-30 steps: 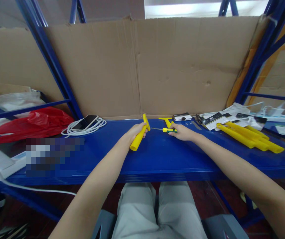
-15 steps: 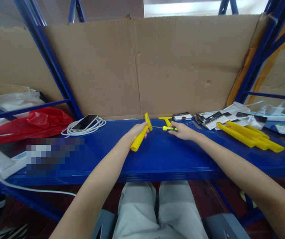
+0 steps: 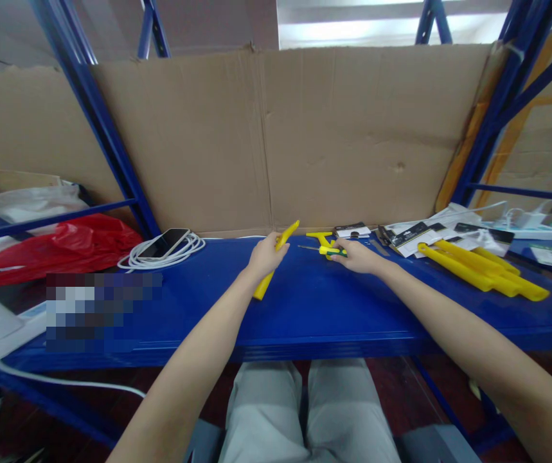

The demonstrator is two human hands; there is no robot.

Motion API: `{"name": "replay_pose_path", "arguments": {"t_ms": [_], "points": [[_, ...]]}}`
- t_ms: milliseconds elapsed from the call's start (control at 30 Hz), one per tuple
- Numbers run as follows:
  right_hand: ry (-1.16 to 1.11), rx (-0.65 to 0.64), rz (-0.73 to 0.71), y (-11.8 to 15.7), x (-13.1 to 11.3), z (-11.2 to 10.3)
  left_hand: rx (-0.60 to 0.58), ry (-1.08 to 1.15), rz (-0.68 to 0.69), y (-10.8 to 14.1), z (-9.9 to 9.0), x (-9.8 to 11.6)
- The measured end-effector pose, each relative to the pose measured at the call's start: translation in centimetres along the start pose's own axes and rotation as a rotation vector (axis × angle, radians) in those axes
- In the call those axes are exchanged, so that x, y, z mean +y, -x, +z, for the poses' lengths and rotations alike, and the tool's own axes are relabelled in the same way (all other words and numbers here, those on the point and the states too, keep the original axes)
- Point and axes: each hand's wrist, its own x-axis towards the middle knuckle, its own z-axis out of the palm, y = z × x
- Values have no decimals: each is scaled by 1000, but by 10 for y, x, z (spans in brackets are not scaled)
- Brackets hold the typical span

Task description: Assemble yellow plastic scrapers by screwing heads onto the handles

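My left hand (image 3: 265, 257) is closed around a yellow T-shaped scraper (image 3: 263, 287), its handle pointing down toward the table's front edge. The scraper's head rises past my thumb, turned nearly edge-on, and my fingers hide the middle. In my right hand (image 3: 355, 257) is a screwdriver (image 3: 326, 250) with a yellow and green handle. Its thin shaft points left at the scraper, with a small gap between tip and scraper. Just behind the screwdriver lies a second yellow T-shaped scraper (image 3: 319, 236), partly covered by it.
Several yellow handles (image 3: 485, 267) lie at the right, beside black-and-white packets (image 3: 415, 236). A small packet (image 3: 353, 230) sits near the cardboard back wall (image 3: 353, 141). At the left are a phone (image 3: 166, 243) on a coiled white cable (image 3: 191, 246) and a red plastic bag (image 3: 78, 244).
My left hand has turned the scraper so its head now shows edge-on. The screwdriver tip has come away from the scraper's head. The view has tilted slightly upward.
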Motion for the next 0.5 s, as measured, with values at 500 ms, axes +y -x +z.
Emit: {"name": "replay_pose_path", "arguments": {"t_ms": [500], "points": [[22,-3,102,3,-3,-10,6,-313,410,-1,11,-13]]}}
